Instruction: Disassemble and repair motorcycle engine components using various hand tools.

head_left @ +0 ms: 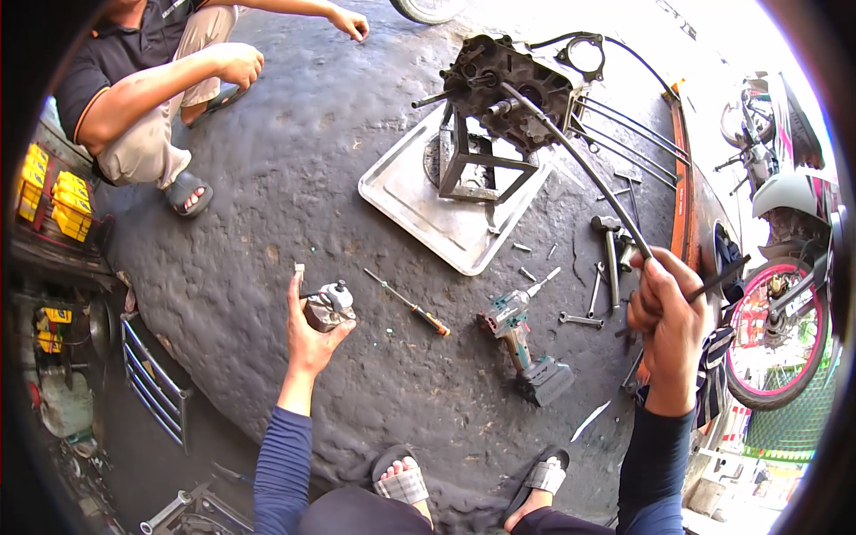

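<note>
My left hand is closed round a small silvery metal part with a rounded cap and a short dark lead, held above the floor. Something pale shows at the tip of its raised finger; I cannot make out what. At the right, my right hand grips the crossbar end of a long dark T-handle wrench. Its shaft slants up to the face of a dark engine crankcase, where the far tip overlaps the case; contact cannot be told. The crankcase rests on a square metal frame stand over a silver tray.
Between my hands lie a screwdriver and a cordless drill. A hammer, spanners and loose bolts lie farther right. Another person squats at the far left. A motorcycle wheel stands at the right.
</note>
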